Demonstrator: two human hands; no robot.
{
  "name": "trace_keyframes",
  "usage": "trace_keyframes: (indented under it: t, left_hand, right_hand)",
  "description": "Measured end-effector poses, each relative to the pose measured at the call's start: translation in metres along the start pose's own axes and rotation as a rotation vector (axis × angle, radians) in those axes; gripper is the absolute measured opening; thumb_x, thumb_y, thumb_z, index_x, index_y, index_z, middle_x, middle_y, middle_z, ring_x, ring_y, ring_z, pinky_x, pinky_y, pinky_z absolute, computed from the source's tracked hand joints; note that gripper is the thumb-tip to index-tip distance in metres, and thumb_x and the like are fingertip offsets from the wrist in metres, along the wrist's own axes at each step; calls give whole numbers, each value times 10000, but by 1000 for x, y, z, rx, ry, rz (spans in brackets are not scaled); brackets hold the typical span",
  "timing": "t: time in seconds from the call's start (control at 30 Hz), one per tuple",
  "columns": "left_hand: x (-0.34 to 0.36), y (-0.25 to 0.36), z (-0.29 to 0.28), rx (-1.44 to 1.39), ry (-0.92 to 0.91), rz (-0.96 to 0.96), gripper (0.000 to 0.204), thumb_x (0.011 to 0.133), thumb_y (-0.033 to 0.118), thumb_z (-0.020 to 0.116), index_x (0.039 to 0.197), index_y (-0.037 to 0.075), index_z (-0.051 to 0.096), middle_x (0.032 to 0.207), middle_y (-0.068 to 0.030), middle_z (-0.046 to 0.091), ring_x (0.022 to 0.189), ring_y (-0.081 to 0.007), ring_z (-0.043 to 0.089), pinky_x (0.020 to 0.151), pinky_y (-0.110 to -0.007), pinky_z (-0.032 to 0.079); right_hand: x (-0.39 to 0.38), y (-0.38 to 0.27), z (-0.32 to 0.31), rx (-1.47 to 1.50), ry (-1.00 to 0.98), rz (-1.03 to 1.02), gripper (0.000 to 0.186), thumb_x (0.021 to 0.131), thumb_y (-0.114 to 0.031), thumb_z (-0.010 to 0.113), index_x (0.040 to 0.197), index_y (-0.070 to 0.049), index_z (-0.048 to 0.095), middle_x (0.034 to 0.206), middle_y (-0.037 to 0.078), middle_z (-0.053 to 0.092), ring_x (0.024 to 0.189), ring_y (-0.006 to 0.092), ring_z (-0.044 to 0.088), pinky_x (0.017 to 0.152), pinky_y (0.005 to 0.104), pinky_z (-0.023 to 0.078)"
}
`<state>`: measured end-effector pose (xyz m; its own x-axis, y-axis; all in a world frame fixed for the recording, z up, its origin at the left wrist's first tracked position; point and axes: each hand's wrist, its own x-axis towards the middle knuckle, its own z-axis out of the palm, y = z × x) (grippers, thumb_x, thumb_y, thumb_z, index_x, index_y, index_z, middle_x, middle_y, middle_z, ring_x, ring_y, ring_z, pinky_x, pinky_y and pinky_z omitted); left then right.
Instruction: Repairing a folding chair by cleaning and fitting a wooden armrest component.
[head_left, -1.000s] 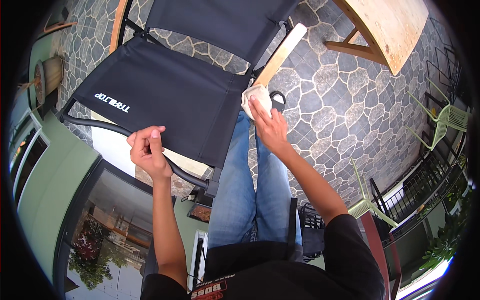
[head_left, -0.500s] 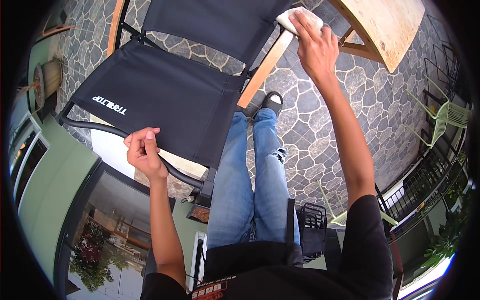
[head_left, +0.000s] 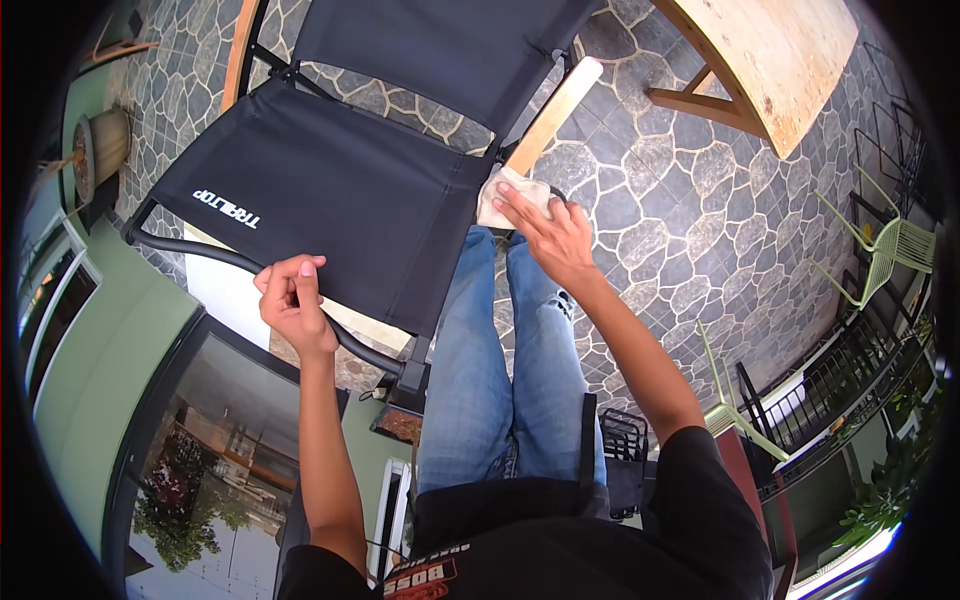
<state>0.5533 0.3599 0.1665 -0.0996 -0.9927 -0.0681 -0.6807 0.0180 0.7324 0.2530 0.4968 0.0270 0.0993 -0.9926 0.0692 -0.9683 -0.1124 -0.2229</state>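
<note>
My right hand presses a folded white cloth onto the near end of a wooden armrest. That armrest belongs to a black fabric folding chair, lying tilted in front of me with its seat and backrest facing up. My left hand is closed at the chair's curved black metal tube, its fingers curled around it. Part of the tube is hidden behind that hand. Below the cloth are my knees in blue jeans, close against the chair's side.
A wooden table stands at the far right on the stone-patterned floor. Light green wire chairs and a black railing are farther right. A plant pot sits at the left, near a dark glass window in a green wall.
My right hand has slid the cloth from the armrest's far end down to its near end, toward my knees. My left hand stays at the tube.
</note>
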Motion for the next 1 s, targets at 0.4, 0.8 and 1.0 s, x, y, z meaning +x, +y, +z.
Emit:
trace_keyframes:
  t: [0.4, 0.8, 1.0]
  left_hand:
    - [2, 2, 4, -60, 55, -7, 201, 1002, 133, 607, 888, -5, 699, 789, -28, 552, 574, -50, 396, 571, -219, 359]
    - [14, 14, -1, -18, -10, 189, 114, 908, 65, 629, 839, 45, 718, 558, 31, 486, 532, -109, 332, 725, -315, 329]
    - [16, 11, 1, -73, -16, 205, 94, 868, 63, 633, 828, 47, 718, 510, 63, 424, 470, -110, 313, 738, -324, 305]
  right_hand:
    - [98, 79, -35, -150, 5, 199, 645, 815, -13, 615, 1417, -243, 620, 1527, -138, 528, 824, 211, 524, 748, 322, 409]
    - [84, -22, -40, -88, -444, -1, 500, 823, -70, 621, 1316, -130, 680, 1423, -43, 584, 979, 223, 571, 783, 346, 448]
    - [153, 62, -70, -425, -452, -97, 359, 840, -87, 610, 1184, -118, 709, 1246, -29, 656, 1054, 215, 579, 791, 367, 445]
